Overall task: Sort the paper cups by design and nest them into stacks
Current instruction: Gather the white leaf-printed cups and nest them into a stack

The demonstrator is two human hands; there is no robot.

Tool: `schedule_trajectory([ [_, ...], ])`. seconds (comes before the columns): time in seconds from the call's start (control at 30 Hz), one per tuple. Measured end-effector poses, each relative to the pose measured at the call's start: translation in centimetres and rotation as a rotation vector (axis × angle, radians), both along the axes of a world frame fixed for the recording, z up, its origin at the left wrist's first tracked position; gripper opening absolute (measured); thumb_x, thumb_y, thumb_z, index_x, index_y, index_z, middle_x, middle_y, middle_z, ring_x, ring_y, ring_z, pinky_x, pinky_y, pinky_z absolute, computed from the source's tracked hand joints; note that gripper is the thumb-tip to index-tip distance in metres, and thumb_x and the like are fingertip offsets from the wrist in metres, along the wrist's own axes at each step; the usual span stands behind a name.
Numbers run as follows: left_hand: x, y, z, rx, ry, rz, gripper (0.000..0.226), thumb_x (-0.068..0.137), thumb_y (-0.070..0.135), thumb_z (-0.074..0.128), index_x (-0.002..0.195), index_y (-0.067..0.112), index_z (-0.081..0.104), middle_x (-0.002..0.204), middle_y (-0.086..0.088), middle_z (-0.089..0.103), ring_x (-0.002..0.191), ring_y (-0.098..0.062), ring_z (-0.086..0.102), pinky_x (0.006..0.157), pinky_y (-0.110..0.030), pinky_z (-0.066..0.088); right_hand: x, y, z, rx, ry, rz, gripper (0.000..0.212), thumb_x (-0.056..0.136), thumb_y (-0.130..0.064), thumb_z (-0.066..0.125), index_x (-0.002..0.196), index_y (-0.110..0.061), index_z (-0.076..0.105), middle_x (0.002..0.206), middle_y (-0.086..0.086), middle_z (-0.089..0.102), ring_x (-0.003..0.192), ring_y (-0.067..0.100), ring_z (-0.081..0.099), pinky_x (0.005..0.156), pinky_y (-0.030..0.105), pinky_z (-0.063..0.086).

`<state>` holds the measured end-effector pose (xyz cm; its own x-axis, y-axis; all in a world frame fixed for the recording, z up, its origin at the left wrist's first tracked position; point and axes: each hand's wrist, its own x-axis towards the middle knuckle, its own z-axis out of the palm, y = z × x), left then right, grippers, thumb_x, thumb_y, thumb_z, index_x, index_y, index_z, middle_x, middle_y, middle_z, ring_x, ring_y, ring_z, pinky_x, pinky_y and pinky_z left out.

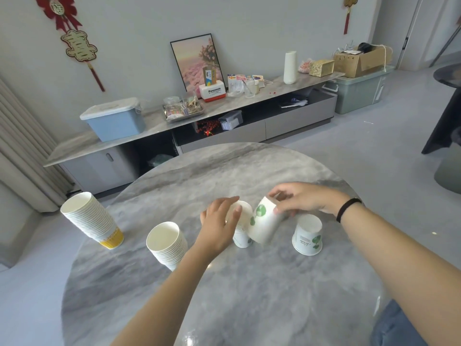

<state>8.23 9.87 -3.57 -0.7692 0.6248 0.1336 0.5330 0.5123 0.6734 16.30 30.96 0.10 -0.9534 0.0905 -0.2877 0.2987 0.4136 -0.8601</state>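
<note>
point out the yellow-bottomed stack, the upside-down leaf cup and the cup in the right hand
yellow-bottomed stack (93, 221): head view, ribbed rims mid-stack
upside-down leaf cup (308, 236): head view, side wall
cup in the right hand (264, 222): head view, side wall

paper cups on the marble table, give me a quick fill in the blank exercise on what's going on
1. The tall stack at the far left has a bottom cup with a ___ band.
2. The right hand holds a tilted cup printed with ___ leaves.
3. The lone cup on the right stands ___ on the table, base on top.
4. The left hand rests on the small stack in the ___ of the table.

Missing words: yellow; green; upside down; middle
</note>
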Motion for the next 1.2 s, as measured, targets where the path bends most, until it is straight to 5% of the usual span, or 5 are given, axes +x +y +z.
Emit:
schedule_trajectory([
  [0.23, 0.2, 0.3, 2.8, 0.322, -0.473, -0.024, 0.051, 0.089, 0.037, 0.058, 0.136, 0.036, 0.037, 0.124, 0.003, 0.053, 0.112, -0.014, 0.055, 0.087, -0.023, 0.047, -0.4, -0.7, -0.5, -0.503, 0.006, -0.068, 0.023, 0.089, -0.001, 0.053, 0.112, -0.005, 0.055, 0.098, 0.011, 0.064, 0.093, 0.03, 0.061, 0.076, 0.033, 0.053],
  [0.57, -1.9, 2.7, 1.1, -0.211, 0.267, 0.081, 0.063, 0.087, 0.05, 0.051, 0.145, 0.035, 0.029, 0.138, -0.001, 0.042, 0.128, -0.023, 0.034, 0.107, -0.035, 0.023, -0.1, 1.6, -3.8, 0.831, -0.391, 0.031, 0.069, 0.071, -0.036, 0.074, 0.132, -0.018, 0.047, 0.132, 0.007, 0.054, 0.118, 0.029, 0.052, 0.095, 0.035, 0.048],
  [0.8, -1.5, 3.4, -2.1, -0.611, 0.255, -0.054, 0.073, 0.09, 0.057, 0.037, 0.15, 0.033, 0.003, 0.156, -0.008, 0.013, 0.141, -0.03, 0.016, 0.113, -0.044, 0.019, -0.1, 1.4, -4.4, 0.707, -0.404, 0.045, 0.047, 0.076, -0.021, 0.07, 0.117, -0.001, 0.06, 0.118, 0.021, 0.064, 0.081, 0.026, 0.058, 0.056, 0.025, 0.044],
  [0.97, -0.7, 3.2, -0.5, -0.182, 0.2, 0.078, 0.057, 0.093, 0.05, 0.041, 0.145, 0.03, 0.029, 0.153, -0.001, 0.027, 0.139, -0.02, 0.024, 0.113, -0.037, 0.013, -0.5, 1.1, -1.0, 0.412, -0.075, -0.155, 0.036, 0.079, -0.022, 0.062, 0.11, -0.002, 0.059, 0.079, 0.002, 0.05, 0.058, 0.019, 0.05, 0.049, 0.027, 0.044],
  [1.2, 0.1, 2.7, 3.0, 0.398, -0.484, 0.051, 0.027, 0.092, 0.032, 0.055, 0.107, 0.012, 0.064, 0.092, 0.0, 0.069, 0.083, -0.013, 0.061, 0.073, -0.021, 0.046, -1.3, -1.1, 0.6, -0.501, 0.147, -0.258, 0.022, 0.09, -0.011, 0.053, 0.11, -0.004, 0.057, 0.102, 0.017, 0.063, 0.087, 0.027, 0.062, 0.076, 0.038, 0.054],
])
